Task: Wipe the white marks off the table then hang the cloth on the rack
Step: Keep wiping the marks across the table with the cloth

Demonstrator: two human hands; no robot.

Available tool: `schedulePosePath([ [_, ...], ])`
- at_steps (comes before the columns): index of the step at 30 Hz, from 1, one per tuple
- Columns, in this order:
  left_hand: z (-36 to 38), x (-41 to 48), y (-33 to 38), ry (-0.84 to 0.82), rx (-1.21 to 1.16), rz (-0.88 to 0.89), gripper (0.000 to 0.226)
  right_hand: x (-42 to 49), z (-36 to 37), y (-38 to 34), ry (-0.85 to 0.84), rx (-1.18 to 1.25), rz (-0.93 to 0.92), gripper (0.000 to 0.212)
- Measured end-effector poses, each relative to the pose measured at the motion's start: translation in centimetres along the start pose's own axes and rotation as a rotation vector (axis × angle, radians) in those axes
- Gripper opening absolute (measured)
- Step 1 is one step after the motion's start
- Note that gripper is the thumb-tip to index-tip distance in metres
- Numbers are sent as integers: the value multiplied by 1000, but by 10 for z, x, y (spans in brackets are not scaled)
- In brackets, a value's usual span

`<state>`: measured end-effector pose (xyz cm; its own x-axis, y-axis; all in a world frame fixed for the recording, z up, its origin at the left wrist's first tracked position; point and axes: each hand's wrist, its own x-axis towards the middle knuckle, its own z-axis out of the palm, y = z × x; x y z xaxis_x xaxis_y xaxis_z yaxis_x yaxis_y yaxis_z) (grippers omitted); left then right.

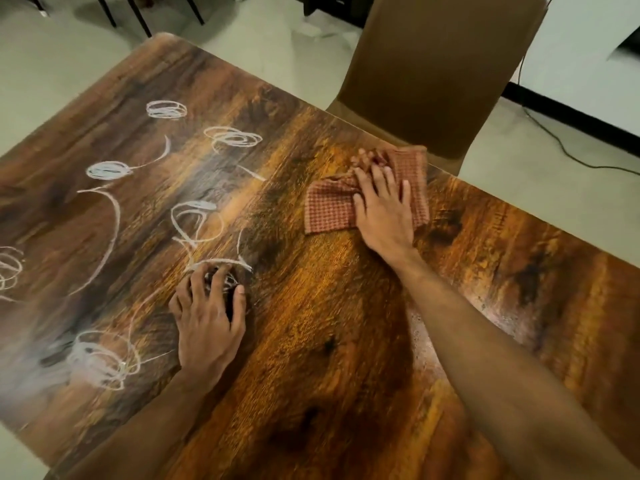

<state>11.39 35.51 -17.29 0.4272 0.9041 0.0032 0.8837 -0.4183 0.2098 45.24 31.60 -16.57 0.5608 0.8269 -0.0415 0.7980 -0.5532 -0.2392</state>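
A red-and-white checked cloth (329,209) lies spread on the dark wooden table (329,341) near its far right edge. My right hand (382,213) presses flat on the cloth with fingers spread. White chalk scribbles and loops (107,216) cover the left half of the table. My left hand (207,320) rests on the table at the edge of the marks, fingers spread and bent, holding nothing. The right half of the tabletop shows no marks. No rack is in view.
A brown upholstered chair (436,71) stands against the far edge of the table, just behind the cloth. Black cables (554,133) run over the pale floor at the right. Dark furniture legs (138,15) stand at the top left.
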Motion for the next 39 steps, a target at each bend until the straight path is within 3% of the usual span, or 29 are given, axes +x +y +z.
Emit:
schedulePosePath([
  [2,-1,0,1,-15,-1,-4,53,-24,-3,12,28,-9,81,56],
  [7,-2,-2,-2,-12,-7,15,54,-72,-5,35,-48,-41,-73,59],
  [10,-2,-3,-2,-8,-16,17,53,-61,-15,60,3,-35,213,59],
  [12,-2,-2,1,-7,-23,15,53,-65,-12,44,5,-37,262,61],
  [16,-7,-6,-3,-8,-108,33,52,-116,15,-15,-59,-82,-242,59],
  [17,-9,-8,-4,-15,-139,50,51,-115,15,-16,-63,-97,-297,58],
  [22,-21,-31,-34,-29,-242,57,51,-105,16,-59,-37,-56,43,62],
  [27,-39,-69,-69,-30,-325,-19,53,-169,42,-144,-141,-105,-562,61],
  [28,-43,-77,-79,-29,-339,-35,53,-165,42,-149,-143,-95,-567,59],
  [32,-52,-103,-112,-1,-350,-93,53,-170,47,-184,-121,-54,-229,62],
  [33,-53,-112,-119,4,-355,-106,53,-191,51,-206,-116,-49,-250,63],
  [37,-57,-141,-141,17,-419,-118,54,-284,74,-263,-205,-35,-670,61],
  [39,-57,-152,-150,20,-447,-118,52,-284,74,-259,-193,-45,-672,58],
])
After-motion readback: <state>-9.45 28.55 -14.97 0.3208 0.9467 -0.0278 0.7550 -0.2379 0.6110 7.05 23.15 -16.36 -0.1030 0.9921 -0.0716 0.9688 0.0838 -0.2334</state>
